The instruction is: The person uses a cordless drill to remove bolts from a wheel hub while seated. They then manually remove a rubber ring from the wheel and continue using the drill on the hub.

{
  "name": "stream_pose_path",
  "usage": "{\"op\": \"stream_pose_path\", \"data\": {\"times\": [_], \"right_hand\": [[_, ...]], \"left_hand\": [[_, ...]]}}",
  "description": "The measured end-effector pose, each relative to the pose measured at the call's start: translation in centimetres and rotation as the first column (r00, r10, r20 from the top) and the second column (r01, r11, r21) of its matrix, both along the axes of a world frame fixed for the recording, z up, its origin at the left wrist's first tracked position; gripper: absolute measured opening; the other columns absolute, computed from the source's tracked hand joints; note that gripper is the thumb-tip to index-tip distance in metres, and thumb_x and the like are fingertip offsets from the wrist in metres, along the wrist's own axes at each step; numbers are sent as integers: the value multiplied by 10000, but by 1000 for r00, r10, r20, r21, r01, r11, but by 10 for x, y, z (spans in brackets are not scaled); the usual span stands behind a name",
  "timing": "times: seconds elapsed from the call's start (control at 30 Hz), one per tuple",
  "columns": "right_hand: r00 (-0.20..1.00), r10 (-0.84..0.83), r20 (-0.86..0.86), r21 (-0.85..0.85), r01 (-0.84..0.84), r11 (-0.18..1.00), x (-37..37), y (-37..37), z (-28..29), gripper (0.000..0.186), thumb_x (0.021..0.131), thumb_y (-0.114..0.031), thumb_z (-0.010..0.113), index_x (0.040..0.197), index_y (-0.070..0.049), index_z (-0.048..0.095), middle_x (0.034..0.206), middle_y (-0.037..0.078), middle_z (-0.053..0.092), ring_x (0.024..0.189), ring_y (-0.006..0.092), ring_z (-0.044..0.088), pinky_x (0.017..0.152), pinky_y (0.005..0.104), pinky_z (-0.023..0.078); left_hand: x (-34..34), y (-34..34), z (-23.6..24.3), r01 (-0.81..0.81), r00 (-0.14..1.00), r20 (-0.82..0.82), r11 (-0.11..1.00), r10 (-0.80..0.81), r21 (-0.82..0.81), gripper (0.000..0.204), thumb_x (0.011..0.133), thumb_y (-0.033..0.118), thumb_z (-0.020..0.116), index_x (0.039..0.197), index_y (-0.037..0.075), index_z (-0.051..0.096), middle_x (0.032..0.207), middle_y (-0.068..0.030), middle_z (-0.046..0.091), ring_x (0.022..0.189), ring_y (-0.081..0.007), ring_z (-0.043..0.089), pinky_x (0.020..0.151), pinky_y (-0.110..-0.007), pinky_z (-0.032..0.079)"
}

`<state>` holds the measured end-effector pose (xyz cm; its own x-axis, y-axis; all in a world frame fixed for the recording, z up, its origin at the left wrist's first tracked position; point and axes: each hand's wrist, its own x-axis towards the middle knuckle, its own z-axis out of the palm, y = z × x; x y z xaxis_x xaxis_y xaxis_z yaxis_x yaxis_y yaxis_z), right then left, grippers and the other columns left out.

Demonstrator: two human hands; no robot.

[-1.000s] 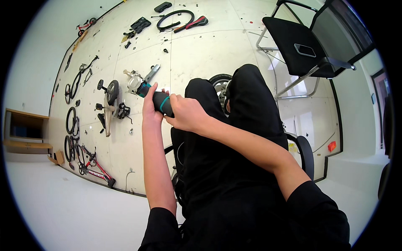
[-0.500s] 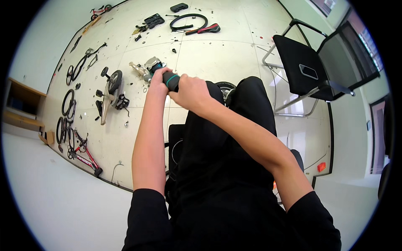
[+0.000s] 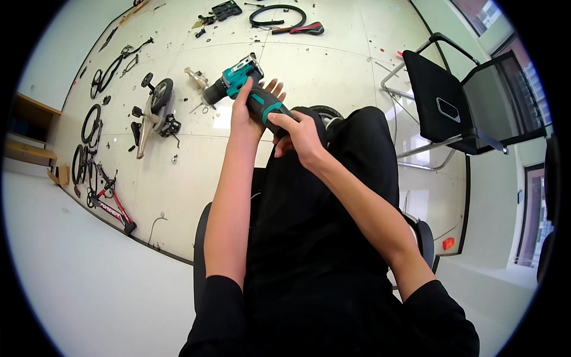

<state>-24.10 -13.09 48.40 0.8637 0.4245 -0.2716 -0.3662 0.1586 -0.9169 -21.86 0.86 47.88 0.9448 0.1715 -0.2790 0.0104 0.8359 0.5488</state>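
A teal-and-black cordless drill (image 3: 237,76) is held in front of my knees, its dark chuck aimed to the left. My left hand (image 3: 245,113) cradles the upper handle from below, thumb along the near side and fingertips showing past the far side. Lower down, my right hand (image 3: 304,135) grips the base of the handle, thumb on top and fingers curled underneath. Beyond the chuck, a pale metal part (image 3: 195,77) lies on the floor, partly hidden behind the drill.
To the left lie a bare frame section with a wheel and pedals (image 3: 152,122) and a red bicycle frame (image 3: 116,208). Farther off are a tyre (image 3: 278,7), a saddle (image 3: 308,28) and a black tool case (image 3: 226,10). A black chair (image 3: 431,89) with a phone (image 3: 448,109) stands right.
The drill has turned so its teal side and chuck now show. My left fingers have loosened and spread; my right hand has shifted right and nearer on the handle.
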Motion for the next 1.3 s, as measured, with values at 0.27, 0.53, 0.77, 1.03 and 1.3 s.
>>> {"op": "stream_pose_path", "data": {"times": [0.27, 0.53, 0.77, 1.03, 1.3], "right_hand": [[902, 254, -348, 126, -223, 967, 0, 2, -7, 453, 893, -465, 591, 910, -13, 565, 717, 103, 594, 612, 203, 627, 576, 309, 524], [889, -5, -458, 108, 62, 992, 17, 56, 4, 420, 874, -501, 565, 879, -90, 476, 648, 95, 516, 361, 63, 255, 328, 204, 197], [889, 22, -457, 81, 17, 997, 32, 58, -1, 440, 854, -480, 610, 956, -64, 511, 638, 125, 534, 374, 94, 308, 350, 248, 229], [853, -171, -493, 8, 200, 980, 40, 34, -19, 392, 878, -497, 580, 887, -112, 509, 608, 105, 520, 346, 84, 276, 333, 232, 213], [846, -175, -503, 110, 263, 958, 41, 35, -15, 426, 824, -483, 664, 888, -81, 538, 620, 109, 525, 336, 102, 298, 334, 248, 231]], "left_hand": [[0, 2, -7, -60, 989, -115, 965, 92, 256, 157, 804, 99, 671, 900, 2, 595, 740, -93, 597, 674, -219, 626, 620, -361, 553], [52, 46, -21, 86, 959, -283, 974, -24, 208, 198, 752, 130, 701, 858, 25, 572, 763, -119, 618, 679, -241, 629, 657, -371, 556], [69, 61, -43, 107, 941, -334, 983, -53, 148, 193, 781, 164, 664, 868, 24, 563, 754, -139, 613, 675, -256, 617, 649, -404, 546], [87, 16, -62, 17, 912, -401, 970, 84, 242, 184, 727, 48, 689, 853, -39, 586, 777, -153, 624, 698, -293, 652, 640, -417, 559], [100, 26, -69, 121, 962, -265, 973, -66, 195, 175, 734, 80, 684, 828, -24, 578, 723, -138, 604, 643, -283, 626, 629, -403, 556]]}}
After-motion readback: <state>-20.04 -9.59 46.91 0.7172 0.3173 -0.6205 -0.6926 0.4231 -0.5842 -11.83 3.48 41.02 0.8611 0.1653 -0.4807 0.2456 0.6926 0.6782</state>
